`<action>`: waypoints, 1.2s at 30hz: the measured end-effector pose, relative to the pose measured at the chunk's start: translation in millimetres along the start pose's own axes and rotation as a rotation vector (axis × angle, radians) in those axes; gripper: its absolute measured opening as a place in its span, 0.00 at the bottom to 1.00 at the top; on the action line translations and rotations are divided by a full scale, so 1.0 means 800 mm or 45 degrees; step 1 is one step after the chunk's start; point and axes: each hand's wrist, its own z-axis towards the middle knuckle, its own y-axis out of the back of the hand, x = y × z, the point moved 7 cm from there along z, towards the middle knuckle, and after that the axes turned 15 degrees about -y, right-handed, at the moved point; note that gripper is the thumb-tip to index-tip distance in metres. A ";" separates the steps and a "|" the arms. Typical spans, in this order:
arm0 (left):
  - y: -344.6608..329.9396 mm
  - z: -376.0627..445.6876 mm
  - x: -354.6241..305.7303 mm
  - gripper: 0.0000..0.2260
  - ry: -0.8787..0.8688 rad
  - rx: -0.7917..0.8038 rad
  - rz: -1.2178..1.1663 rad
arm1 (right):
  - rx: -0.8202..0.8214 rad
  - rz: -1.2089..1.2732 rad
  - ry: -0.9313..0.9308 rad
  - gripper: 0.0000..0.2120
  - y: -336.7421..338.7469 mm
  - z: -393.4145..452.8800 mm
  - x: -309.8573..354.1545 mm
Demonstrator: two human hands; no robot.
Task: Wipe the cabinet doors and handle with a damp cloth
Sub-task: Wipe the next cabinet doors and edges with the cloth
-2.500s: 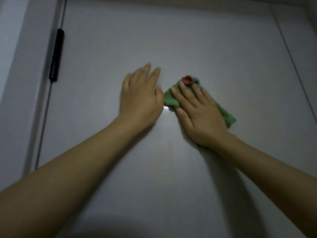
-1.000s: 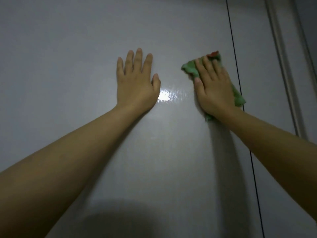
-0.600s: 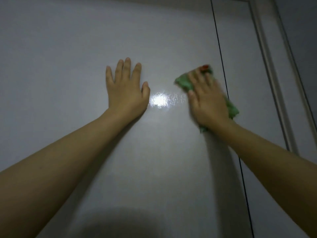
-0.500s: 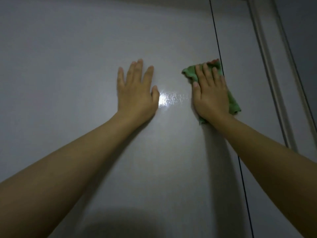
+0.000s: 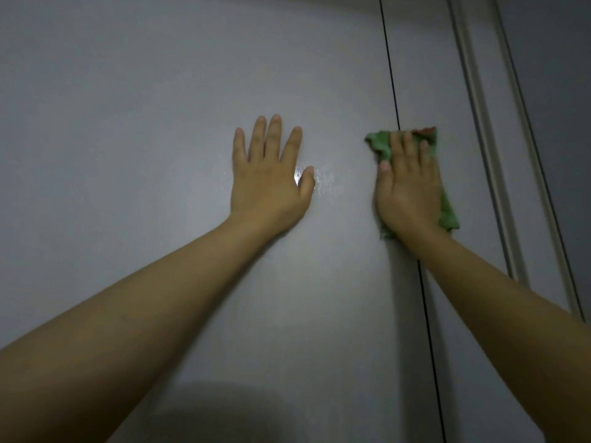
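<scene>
Midway through wiping the doors: right hand [image 5: 407, 183] pressing the green cloth [image 5: 380, 147] flat, fingers straight, across the dark seam [image 5: 388, 59] at the right edge of the wide cabinet door [image 5: 160, 123]; left hand [image 5: 271, 177] spread flat, bracing on that door. Next, probably sweeping onto the narrow right-hand door [image 5: 425, 75] with even pressure; handle out of view. Glossy grey panels, wet sheen [image 5: 326, 179] by the left thumb, moulded frame [image 5: 479, 123] at far right, dim room

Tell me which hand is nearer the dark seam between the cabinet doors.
Right. The right hand presses the green cloth flat across the seam; the left hand rests flat on the door, apart from it.
</scene>
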 end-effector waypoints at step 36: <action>-0.024 0.005 -0.064 0.32 -0.105 0.150 0.015 | 0.183 -0.036 0.455 0.25 0.001 -0.143 -0.091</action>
